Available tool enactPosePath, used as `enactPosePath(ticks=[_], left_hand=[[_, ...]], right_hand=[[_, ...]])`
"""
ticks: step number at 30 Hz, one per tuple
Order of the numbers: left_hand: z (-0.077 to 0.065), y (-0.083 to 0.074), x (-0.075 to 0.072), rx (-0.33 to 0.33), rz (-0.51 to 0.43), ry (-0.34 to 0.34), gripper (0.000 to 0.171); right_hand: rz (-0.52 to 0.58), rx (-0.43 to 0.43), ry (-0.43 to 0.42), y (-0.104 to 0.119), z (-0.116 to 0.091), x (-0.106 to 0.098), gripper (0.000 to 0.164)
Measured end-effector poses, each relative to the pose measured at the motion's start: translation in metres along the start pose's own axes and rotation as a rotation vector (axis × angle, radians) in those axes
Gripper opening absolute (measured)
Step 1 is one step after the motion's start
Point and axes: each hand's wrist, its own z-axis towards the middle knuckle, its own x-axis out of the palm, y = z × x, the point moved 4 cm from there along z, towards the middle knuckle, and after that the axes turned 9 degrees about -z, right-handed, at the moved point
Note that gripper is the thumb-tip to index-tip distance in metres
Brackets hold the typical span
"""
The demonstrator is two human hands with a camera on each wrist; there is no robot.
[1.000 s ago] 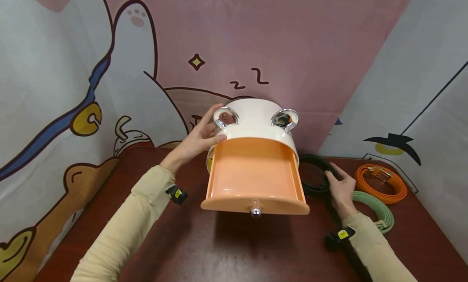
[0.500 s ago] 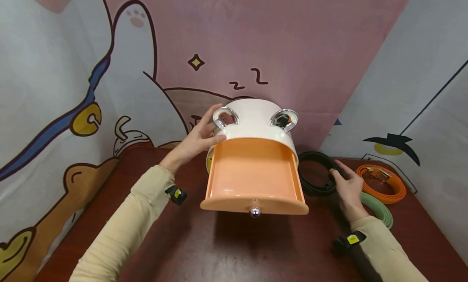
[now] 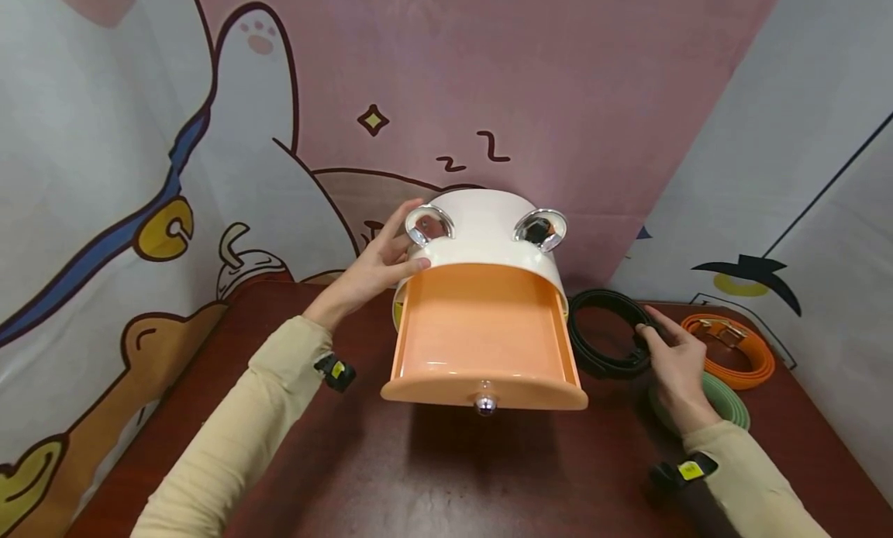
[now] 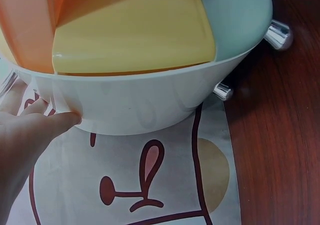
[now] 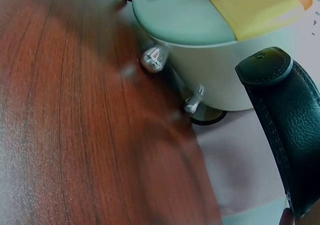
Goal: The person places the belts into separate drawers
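My left hand (image 3: 370,278) rests against the side of a white drawer box (image 3: 484,228) with two chrome eyes, its thumb by the front rim and its fingers beside one eye. The box's orange drawer (image 3: 481,321) is pulled well out, and its inside is bare. Below it, the left wrist view shows a yellow drawer (image 4: 135,35) and a mint green part (image 4: 237,20). To the right of the box, my right hand (image 3: 677,367) pinches the edge of a rolled black belt (image 3: 589,356). In the right wrist view the black belt (image 5: 292,120) stands edge-on, close to the box.
A rolled orange belt (image 3: 756,360) with a metal buckle lies at the right of the dark red table (image 3: 446,491). In front of it is a rolled green belt (image 3: 729,406), partly covered by my right hand. A printed cloth wall (image 3: 558,96) stands right behind the box.
My right hand has drawn toward the right and slightly nearer, bringing the black belt out a little from beside the box. My left hand and the box stay put.
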Motion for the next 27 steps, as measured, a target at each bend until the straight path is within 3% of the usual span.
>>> enactPosePath(ticks=[11,18,27], left_hand=[[0.001,0.000,0.001,0.006,-0.028,0.010,0.079],[0.001,0.000,0.001,0.009,-0.035,0.009,0.079],[0.000,0.001,0.000,0.010,-0.027,0.007,0.080]], right_hand=[[0.010,-0.032,0.037,0.016,-0.010,-0.007,0.041],[0.088,-0.049,0.060,0.025,-0.015,-0.011,0.034],[0.042,-0.065,0.095,0.036,-0.023,-0.014,0.038]])
